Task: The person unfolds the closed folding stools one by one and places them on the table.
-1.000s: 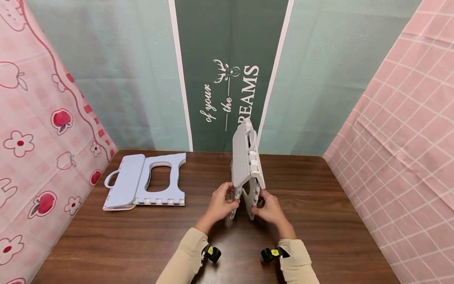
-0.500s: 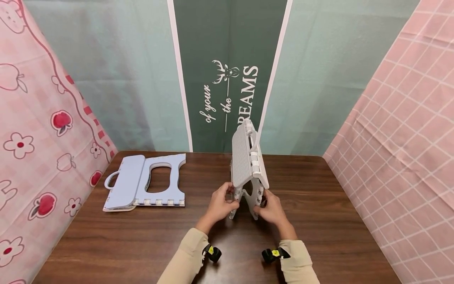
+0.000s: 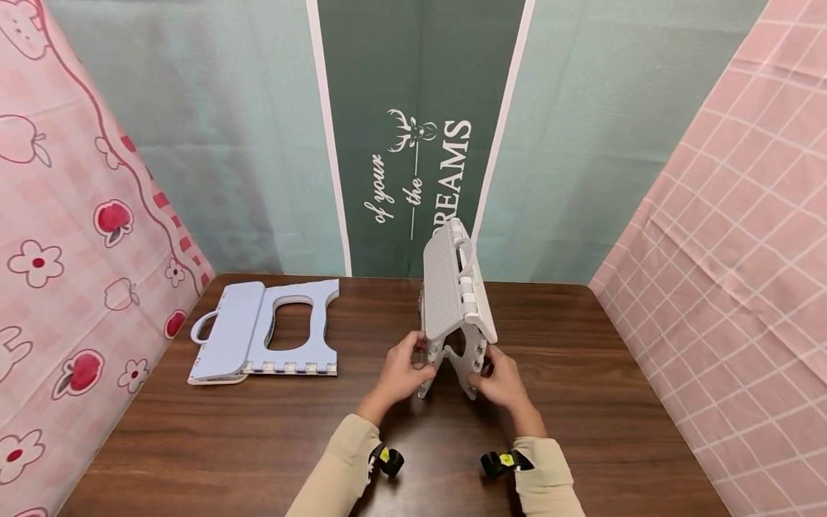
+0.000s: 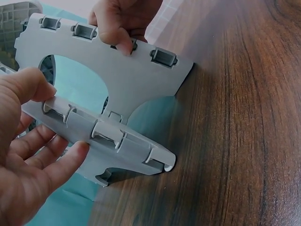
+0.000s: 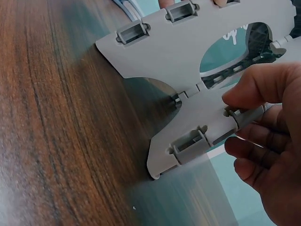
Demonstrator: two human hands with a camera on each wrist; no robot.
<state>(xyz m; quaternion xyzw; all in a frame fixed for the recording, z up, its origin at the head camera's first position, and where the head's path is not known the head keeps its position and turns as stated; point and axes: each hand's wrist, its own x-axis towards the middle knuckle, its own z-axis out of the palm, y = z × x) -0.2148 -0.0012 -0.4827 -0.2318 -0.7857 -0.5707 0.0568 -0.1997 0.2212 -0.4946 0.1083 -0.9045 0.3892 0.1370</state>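
A light grey folding step stool (image 3: pixel 446 287) stands upright on the table, half unfolded, its two top panels sloping like a roof with a carry handle at the ridge. My left hand (image 3: pixel 403 370) pinches the left leg panel's edge between thumb and fingers. On the other side my right hand (image 3: pixel 500 377) grips the right leg panel in the same way. The left wrist view shows the hinged leg edge (image 4: pixel 108 134) under my thumb. In the right wrist view, the legs' feet (image 5: pixel 155 172) meet the wood and an oval opening shows between the hinged panels.
A pale blue folding stool (image 3: pixel 235 327) lies folded flat at the left of the brown wooden table (image 3: pixel 549 459). A green patterned curtain (image 3: pixel 420 72) hangs behind the table, with pink cloths (image 3: pixel 743 215) on both sides.
My right hand has moved to the right, drawing the right leg panel outward. The grey stool's legs and top panels have spread wider apart; my left hand has stayed in place.
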